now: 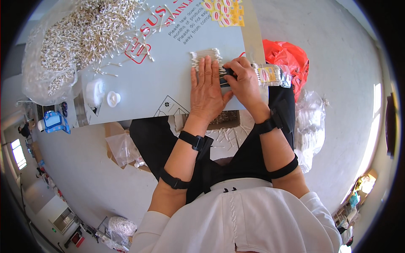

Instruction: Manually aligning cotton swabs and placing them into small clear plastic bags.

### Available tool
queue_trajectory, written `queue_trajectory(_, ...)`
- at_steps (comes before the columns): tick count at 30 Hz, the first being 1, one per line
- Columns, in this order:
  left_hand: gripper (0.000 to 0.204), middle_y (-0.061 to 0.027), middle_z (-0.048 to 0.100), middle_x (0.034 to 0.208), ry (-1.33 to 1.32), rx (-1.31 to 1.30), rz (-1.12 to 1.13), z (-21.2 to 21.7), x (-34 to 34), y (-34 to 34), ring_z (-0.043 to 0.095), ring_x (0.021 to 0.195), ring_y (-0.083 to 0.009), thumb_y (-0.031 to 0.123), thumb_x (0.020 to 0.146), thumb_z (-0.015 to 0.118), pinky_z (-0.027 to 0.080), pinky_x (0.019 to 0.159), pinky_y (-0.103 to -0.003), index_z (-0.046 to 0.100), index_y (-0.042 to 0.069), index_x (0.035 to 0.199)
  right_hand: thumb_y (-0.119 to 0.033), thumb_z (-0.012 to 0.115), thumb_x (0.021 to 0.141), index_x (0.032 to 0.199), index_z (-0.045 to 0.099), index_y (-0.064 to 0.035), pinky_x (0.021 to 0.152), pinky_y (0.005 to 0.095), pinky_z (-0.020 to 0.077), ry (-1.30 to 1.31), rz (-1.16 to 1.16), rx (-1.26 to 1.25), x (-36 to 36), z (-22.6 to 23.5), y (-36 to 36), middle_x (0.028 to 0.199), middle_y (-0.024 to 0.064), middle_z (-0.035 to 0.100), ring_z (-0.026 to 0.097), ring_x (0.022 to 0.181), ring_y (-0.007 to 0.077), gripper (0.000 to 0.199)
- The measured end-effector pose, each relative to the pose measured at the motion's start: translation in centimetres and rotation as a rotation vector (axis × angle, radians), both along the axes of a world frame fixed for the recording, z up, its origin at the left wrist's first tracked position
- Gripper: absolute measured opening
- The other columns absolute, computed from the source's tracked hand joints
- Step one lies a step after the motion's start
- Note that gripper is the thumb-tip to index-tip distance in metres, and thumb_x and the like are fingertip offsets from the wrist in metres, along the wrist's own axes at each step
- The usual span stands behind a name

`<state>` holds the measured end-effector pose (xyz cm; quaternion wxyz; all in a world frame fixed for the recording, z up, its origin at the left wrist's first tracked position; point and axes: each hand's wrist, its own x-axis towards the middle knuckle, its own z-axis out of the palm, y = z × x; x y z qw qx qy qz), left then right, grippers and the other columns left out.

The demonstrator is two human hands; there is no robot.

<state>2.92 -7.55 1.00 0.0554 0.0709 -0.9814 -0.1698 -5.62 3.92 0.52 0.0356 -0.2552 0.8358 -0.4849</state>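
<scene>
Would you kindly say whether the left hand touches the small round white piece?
Apart: the head view shows grey tabletop between the left hand and small white piece.

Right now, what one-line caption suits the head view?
Flat left hand over white cotton swabs, right hand holding a small dark object, above a grey tabletop.

You have a lane across the table [162, 80] between the white cap [113, 99] and your left hand [206, 92]; the swab pile [86, 36] blocks the far left, yellow cards [230, 14] the far right, packed swabs [268, 75] crowd your right hand [244, 82].
</scene>
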Motion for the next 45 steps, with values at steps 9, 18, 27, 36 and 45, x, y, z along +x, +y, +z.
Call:
queue_trajectory(9,0.094,-0.0248,0.02,0.156,0.021,0.016,0.018,-0.2,0.1,0.1,0.015,0.146,-0.0372,0.042,0.079,0.071,0.011,0.119,-0.05,0.026,-0.005,0.147,-0.012,0.068,0.08,0.086,0.062,-0.006,0.067,0.0416,0.051,0.093,0.083,0.156,-0.8,0.0,-0.2,0.085,0.0109,0.06,0.063,0.077,0.0333,0.01)
queue_trajectory(18,0.089,-0.024,0.019,0.156,0.017,-0.003,0.033,-0.4,0.2,0.0,0.015,0.147,-0.0353,0.046,0.084,0.066,0.01,0.118,-0.051,0.027,-0.003,0.147,-0.016,0.064,0.084,0.083,0.059,-0.0064,0.064,0.0444,0.051,0.126,0.143,0.273,-1.8,0.1,-0.8,0.086,0.0113,0.063,0.063,0.074,0.0348,0.011)
queue_trajectory(27,0.07,-0.0232,0.025,0.154,0.208,0.163,0.134,-0.6,-0.1,-0.8,0.021,0.145,-0.0352,0.038,0.095,0.055,0.016,0.117,-0.048,0.03,-0.001,0.147,-0.012,0.054,0.098,0.109,0.059,0.0034,0.081,0.0296,0.0487,-0.336,-0.234,-0.519,1.9,-1.5,-1.1,0.098,0.008,0.06,0.058,0.089,0.0148,0.02)
queue_trajectory(36,0.04,-0.0159,0.052,0.134,0.3,0.727,0.086,-1.1,-4.5,-6.3,0.047,0.126,-0.03,0.023,0.101,0.046,0.036,0.107,-0.037,0.047,0.001,0.135,-0.024,0.043,0.105,0.136,0.047,0.0039,0.109,0.0336,0.0388,-0.215,-0.002,-0.557,-2.8,-1.6,-3.3,0.136,0.0154,0.052,0.049,0.127,0.0209,0.042)
queue_trajectory(45,0.039,-0.0103,0.061,0.12,0.489,0.834,0.182,-0.9,-2.1,-3.6,0.054,0.115,-0.0226,0.027,0.099,0.054,0.04,0.101,-0.036,0.053,0.005,0.13,-0.027,0.042,0.105,0.137,0.046,0.0057,0.111,0.0343,0.0375,-0.495,-0.044,-0.724,-0.5,-1.0,-3.2,0.137,0.0161,0.051,0.048,0.129,0.0223,0.046)
